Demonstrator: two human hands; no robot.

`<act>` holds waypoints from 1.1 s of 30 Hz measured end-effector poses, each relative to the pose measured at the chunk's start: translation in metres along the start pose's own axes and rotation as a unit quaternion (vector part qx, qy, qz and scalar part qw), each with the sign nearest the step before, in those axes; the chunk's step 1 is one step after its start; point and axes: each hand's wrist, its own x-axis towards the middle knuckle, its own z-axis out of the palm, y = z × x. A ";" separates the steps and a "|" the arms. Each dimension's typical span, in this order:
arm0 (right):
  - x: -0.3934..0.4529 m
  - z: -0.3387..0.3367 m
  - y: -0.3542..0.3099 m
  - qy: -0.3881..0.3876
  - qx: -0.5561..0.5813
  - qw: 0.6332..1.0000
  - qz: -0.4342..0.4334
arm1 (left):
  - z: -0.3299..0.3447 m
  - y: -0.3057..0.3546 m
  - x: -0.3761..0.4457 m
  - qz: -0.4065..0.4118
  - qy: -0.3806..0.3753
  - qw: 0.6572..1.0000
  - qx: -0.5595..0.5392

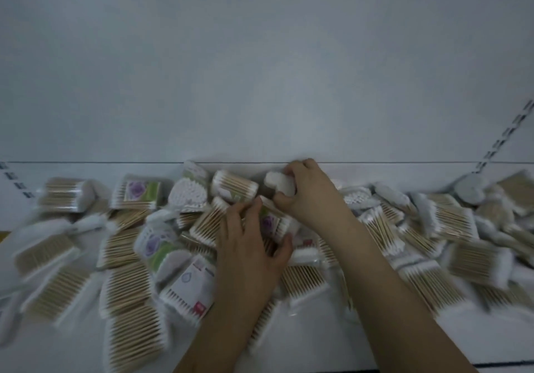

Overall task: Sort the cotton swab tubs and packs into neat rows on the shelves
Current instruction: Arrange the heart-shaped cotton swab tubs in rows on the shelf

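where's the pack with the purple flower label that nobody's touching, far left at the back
In the head view, the purple-flower pack lies in the back row on the left of the shelf, between a wooden-stick tub and a heart-shaped tub.

Plain white back panel (260,54), dim light

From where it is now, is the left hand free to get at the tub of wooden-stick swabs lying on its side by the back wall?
Probably yes. The left hand rests on packs just in front of the tub, with nothing above it; the right hand grips a white pack beside it.
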 end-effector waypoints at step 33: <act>-0.257 -0.175 0.176 0.445 0.291 0.802 0.273 | 0.046 0.240 -0.090 0.013 -0.224 0.846 -0.484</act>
